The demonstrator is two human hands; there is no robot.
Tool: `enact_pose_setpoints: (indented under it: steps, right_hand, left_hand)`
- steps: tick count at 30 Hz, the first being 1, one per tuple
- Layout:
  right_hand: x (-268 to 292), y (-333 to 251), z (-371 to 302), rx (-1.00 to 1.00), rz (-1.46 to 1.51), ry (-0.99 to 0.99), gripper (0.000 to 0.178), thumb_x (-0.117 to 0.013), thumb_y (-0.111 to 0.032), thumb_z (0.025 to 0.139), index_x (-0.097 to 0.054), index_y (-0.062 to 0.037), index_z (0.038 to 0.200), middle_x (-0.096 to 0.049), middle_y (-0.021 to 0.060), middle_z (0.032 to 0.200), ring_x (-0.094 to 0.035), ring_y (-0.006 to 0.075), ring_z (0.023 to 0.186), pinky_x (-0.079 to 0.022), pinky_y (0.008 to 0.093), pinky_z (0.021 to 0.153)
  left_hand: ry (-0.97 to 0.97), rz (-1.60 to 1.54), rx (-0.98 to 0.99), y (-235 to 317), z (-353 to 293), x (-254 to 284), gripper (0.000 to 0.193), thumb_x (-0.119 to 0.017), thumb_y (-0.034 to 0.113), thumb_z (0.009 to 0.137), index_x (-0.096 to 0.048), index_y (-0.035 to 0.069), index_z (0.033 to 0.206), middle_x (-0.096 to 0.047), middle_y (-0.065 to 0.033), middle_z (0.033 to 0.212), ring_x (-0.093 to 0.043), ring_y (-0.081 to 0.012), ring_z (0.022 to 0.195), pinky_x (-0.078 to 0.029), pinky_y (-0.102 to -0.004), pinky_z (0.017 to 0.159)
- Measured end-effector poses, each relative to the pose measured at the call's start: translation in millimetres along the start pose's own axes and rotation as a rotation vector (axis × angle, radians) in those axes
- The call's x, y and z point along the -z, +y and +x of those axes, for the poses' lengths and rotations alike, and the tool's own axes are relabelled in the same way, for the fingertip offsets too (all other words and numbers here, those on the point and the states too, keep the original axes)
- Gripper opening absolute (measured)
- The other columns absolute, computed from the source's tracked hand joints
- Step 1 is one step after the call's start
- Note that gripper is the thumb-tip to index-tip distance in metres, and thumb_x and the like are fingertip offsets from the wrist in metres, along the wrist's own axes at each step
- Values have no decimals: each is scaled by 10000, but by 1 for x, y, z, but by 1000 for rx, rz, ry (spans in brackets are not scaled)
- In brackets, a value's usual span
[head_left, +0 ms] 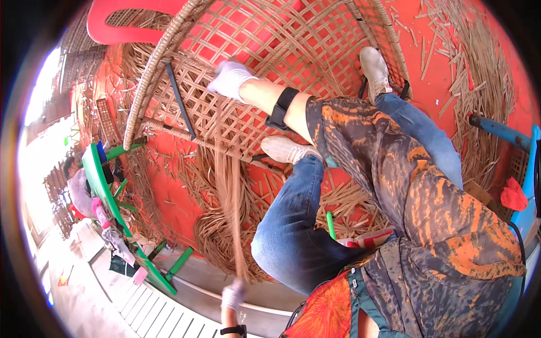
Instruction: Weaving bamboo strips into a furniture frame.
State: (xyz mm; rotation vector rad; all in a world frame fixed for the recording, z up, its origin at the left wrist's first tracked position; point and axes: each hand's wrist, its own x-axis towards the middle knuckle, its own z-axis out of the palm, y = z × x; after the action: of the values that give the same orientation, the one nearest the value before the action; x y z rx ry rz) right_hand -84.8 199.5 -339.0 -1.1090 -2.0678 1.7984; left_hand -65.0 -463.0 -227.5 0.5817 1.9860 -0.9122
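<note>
A large woven wicker frame [282, 53] with an open lattice leans before my legs. My right hand [230, 79], in a white glove, is at the left part of the lattice. Its fingers look closed, though blur hides what is in them. From just below it, long tan wicker strips [228, 191] run down, smeared by motion, to my left hand [233, 294] near the lower edge. That hand, also white-gloved and blurred, is closed on the strips' lower end. My light shoes [287, 150] are beside and within the frame.
Loose strips [225, 234] lie heaped on the red floor covering [169, 211], with more scattered at right. A green bench [107, 191] stands at left, near another person [80, 188]. A red plastic chair [121, 25] is at upper left, a blue stool [527, 186] at right.
</note>
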Motion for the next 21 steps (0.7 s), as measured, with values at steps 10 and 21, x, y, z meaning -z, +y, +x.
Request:
enact_pose_setpoints:
  steps: [10,21]
  right_hand:
    - [40,51,12,245,-301,60,303,-509,-351,899,-666,-140,1050,-666,129,1015,-624,319,970,-487,433,857]
    - [45,34,4,316,-309,47,339,-465,-330,909,-677,-93,1026,-659,171,1004,-637,328,929,-498,434,846]
  left_hand:
    - [1031,-71,-482,240,154,317,209,-575,264,859,-586,64,920,-606,-156,846,-615,-341,775,-487,-456,723]
    - [1225,-1131,-151,403,216,472,237,-665,196,793,-641,23,953,-671,-206,888,-656,-314,802,-500,-392,740]
